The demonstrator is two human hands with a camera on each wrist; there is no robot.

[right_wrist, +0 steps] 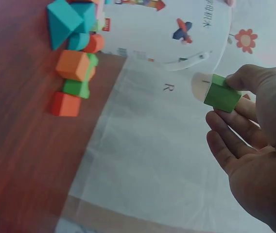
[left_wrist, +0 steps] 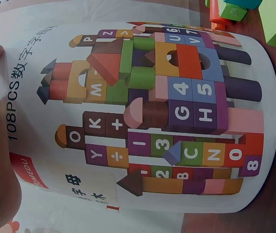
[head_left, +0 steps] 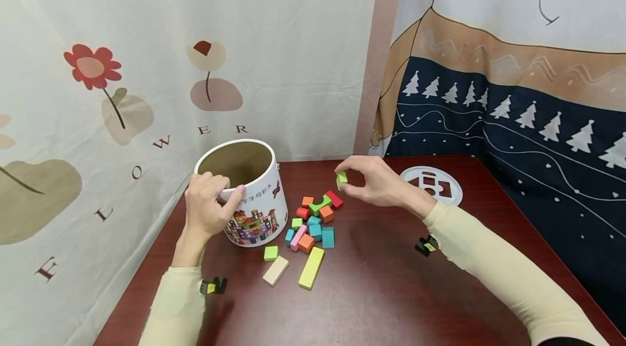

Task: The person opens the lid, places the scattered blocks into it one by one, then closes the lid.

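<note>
My left hand [head_left: 207,207] grips the near rim of a white bucket [head_left: 261,199], thumb outside and fingers over the edge. Printed toy-block pictures cover the bucket's side [left_wrist: 177,111], and its top is uncovered. Between thumb and fingertips, my right hand [head_left: 374,180] pinches a small green block [right_wrist: 223,93] above the table, to the right of the bucket. Below and left of that hand lies a loose pile of coloured blocks, among them a green arch [head_left: 320,205], a red block [head_left: 335,199] and a teal block [head_left: 328,237].
A yellow plank block [head_left: 311,268], a beige block [head_left: 276,270] and a green block [head_left: 271,253] lie nearer on the dark red table [head_left: 381,291]. A round white lid with cut-out shapes [head_left: 454,188] lies behind my right wrist. Printed curtains [head_left: 303,63] hang behind the table.
</note>
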